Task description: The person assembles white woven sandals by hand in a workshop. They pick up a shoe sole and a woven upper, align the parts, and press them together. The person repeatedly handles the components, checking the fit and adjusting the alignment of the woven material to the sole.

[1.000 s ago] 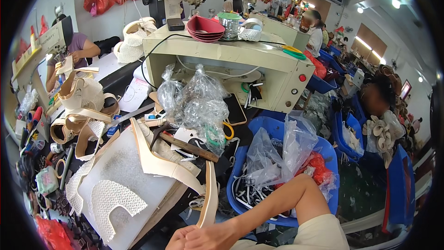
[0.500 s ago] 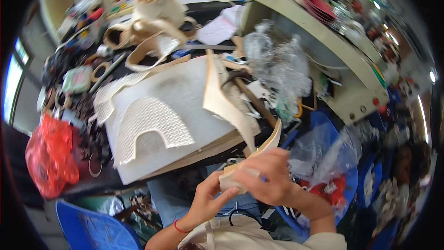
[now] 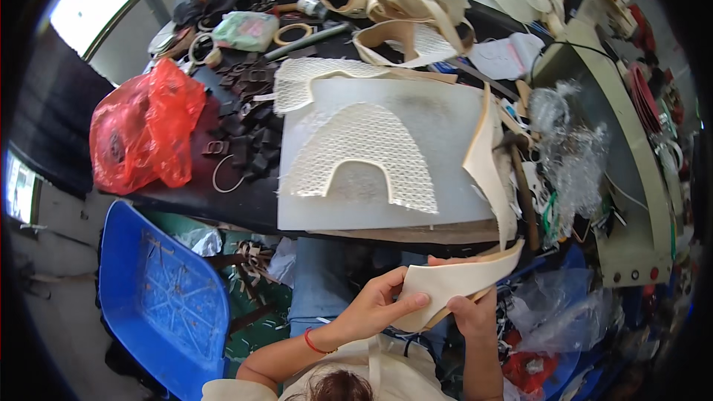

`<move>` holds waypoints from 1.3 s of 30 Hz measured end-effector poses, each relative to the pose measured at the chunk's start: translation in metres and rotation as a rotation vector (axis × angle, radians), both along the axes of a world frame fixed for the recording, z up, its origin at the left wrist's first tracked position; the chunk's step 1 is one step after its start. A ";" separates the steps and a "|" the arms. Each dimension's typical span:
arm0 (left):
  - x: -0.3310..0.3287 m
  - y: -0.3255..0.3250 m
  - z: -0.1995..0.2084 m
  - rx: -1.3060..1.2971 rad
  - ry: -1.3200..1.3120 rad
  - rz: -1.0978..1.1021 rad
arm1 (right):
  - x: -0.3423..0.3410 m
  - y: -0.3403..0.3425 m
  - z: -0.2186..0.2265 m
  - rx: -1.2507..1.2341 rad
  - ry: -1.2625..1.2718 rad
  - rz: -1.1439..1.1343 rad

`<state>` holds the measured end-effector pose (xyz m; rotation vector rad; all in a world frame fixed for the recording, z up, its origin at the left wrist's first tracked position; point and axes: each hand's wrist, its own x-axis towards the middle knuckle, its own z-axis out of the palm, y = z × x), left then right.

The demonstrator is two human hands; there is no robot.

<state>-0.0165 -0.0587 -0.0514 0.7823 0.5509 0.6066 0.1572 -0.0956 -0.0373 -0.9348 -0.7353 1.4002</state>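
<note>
Both hands hold a cream curved leather piece (image 3: 453,280) with a tan edge, over my lap in front of the bench. My left hand (image 3: 382,304) pinches its left end, thumb flat on the pale face. Gripping its lower edge from the right is my right hand (image 3: 474,313), with some fingers hidden behind the leather. A white cutting board (image 3: 453,141) lies just beyond. On it rests an arch-shaped woven cream panel (image 3: 356,148), and along its right side another long cream leather strip (image 3: 487,160). A second woven piece (image 3: 297,85) covers the board's far left corner.
A red plastic bag (image 3: 148,130) and dark small pieces (image 3: 256,130) sit left on the bench. A hammer (image 3: 526,197) and clear plastic wrap (image 3: 568,152) lie right, beside a beige machine (image 3: 642,200). Leather straps (image 3: 412,0) pile up behind. A blue tub (image 3: 167,289) stands lower left.
The view has swung left. The leather piece has turned so its broad pale face shows, and my right hand has shifted from above it to its lower right edge.
</note>
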 end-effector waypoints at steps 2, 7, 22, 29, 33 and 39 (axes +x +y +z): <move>-0.009 0.000 0.000 0.192 0.160 0.103 | -0.007 -0.003 0.002 -0.018 -0.167 -0.044; -0.043 0.027 0.024 0.965 0.641 0.438 | -0.028 0.000 -0.004 0.003 -0.198 -0.212; -0.094 0.096 0.022 -0.133 0.221 0.088 | 0.021 -0.020 0.033 0.085 -0.607 -0.349; -0.047 0.032 0.022 -0.328 0.050 0.144 | 0.004 0.000 0.044 0.032 -0.584 -0.165; -0.039 0.024 0.019 -0.469 -0.085 0.117 | 0.001 0.006 0.048 -0.031 -0.572 -0.003; -0.032 0.012 0.012 -0.449 -0.026 0.086 | 0.003 0.011 0.050 -0.067 -0.579 -0.001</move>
